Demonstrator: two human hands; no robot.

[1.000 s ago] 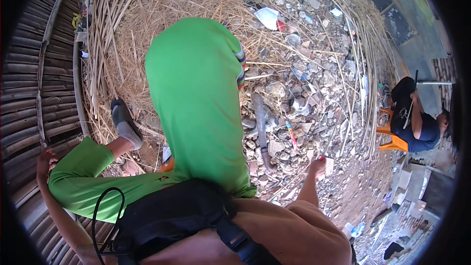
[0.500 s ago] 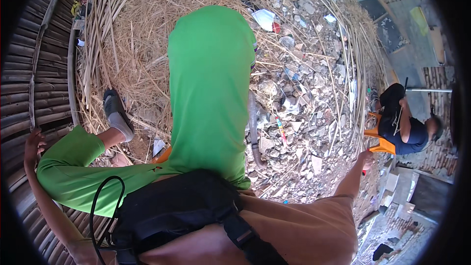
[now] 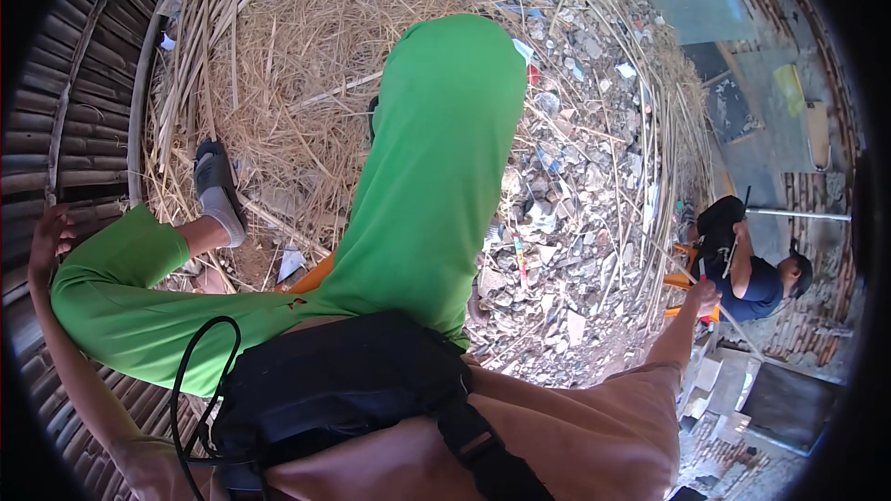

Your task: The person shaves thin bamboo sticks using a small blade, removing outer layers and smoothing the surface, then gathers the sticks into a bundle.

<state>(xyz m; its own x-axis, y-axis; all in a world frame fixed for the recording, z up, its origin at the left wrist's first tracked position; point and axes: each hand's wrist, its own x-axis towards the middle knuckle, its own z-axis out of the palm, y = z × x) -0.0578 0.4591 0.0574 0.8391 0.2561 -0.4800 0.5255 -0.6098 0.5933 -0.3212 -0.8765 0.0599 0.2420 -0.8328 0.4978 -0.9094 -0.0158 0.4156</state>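
Note:
My left hand [image 3: 51, 234] is beside the dark slatted wall [image 3: 79, 144], its fingers loosely bent and apart, with nothing seen in it. Out to the right, my right hand [image 3: 704, 298] is closed around a thin pale stick [image 3: 740, 336] that slants past it on both sides. A small red thing shows at the same hand; its kind is too small to make out. My legs in green trousers [image 3: 436, 148] are bent, one knee raised in the middle. A dark slipper [image 3: 215, 176] over a grey sock is on my left foot. A black bag [image 3: 343, 385] with a cable lies at my waist.
Dry straw [image 3: 288, 65] and long thin stalks cover the ground ahead. Broken rubble [image 3: 575, 223] with scraps of litter lies to the right. At the far right another person [image 3: 742, 269] in dark clothes sits on an orange chair [image 3: 682, 280], near a grey wall.
My raised knee has swung to the right. My left hand has risen slightly and shifted left. A thin stick now shows at my right hand, which has turned a little and moved right.

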